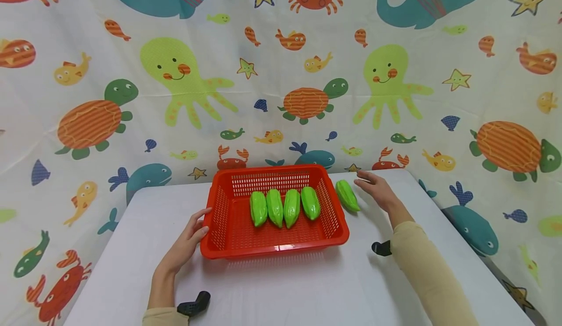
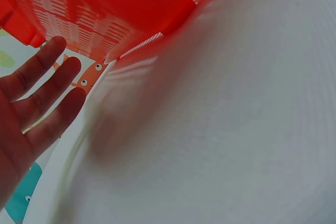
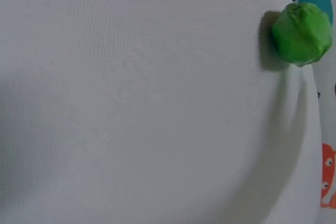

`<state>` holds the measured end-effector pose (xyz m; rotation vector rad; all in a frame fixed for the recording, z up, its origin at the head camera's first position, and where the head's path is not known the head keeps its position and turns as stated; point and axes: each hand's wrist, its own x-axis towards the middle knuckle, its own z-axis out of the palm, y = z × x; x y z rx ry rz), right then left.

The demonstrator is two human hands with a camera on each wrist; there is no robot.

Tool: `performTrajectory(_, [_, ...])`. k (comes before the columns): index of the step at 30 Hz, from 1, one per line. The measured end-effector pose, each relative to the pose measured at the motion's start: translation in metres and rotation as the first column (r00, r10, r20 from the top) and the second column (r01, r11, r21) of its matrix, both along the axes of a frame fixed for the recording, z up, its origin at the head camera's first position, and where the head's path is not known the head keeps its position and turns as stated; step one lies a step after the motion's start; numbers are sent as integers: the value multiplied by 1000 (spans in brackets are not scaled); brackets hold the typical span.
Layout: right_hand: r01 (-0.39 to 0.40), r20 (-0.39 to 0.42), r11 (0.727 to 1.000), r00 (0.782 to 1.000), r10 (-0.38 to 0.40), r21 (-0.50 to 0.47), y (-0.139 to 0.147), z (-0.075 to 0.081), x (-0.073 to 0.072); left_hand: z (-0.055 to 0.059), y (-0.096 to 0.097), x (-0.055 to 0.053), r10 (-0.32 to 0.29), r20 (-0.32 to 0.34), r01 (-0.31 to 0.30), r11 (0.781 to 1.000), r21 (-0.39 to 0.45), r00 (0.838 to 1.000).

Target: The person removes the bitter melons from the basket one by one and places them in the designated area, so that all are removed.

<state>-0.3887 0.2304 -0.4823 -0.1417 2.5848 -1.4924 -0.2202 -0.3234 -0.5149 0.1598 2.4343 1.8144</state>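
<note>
A red plastic basket (image 1: 274, 248) stands on the white table, with several green, ridged, elongated vegetables (image 1: 275, 208) side by side inside. My left hand (image 1: 186, 240) is at the basket's left wall, its fingertips by the rim. In the left wrist view the fingers (image 2: 50, 95) of that hand look nearly straight, beneath the basket's side (image 2: 126, 3). Right of the basket, one more green ridged vegetable (image 1: 348, 196) lies on the table; the right wrist view shows it end-on (image 3: 302, 34). Just beyond it my right hand (image 1: 379, 192) hovers with extended fingers, holding nothing.
The white table (image 1: 281, 292) ends at a curtain (image 1: 272, 145) printed with sea animals. A black wrist-worn device (image 1: 195, 304) sits at the left cuff, and another black device (image 1: 381, 248) at the right sleeve.
</note>
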Motion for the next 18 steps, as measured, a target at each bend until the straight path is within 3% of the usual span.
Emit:
performTrajectory(6, [-13,-8,1000,1000,13,-19,-7,18,-2,1,0,1,0,9,0,1000,6,1000])
performTrajectory(10, [-53,0,997,999,53,-62,-21,45,6,2,0,1,1,6,-1,1000,6,1000])
performTrajectory(13, [-94,-1,992,996,94,-86,-29,57,7,1,0,1,2,11,-2,1000,3,1000])
performTrajectory(18, [-155,-32,985,988,153,-75,-39,63,1,1,0,1,5,9,-5,1000,0,1000])
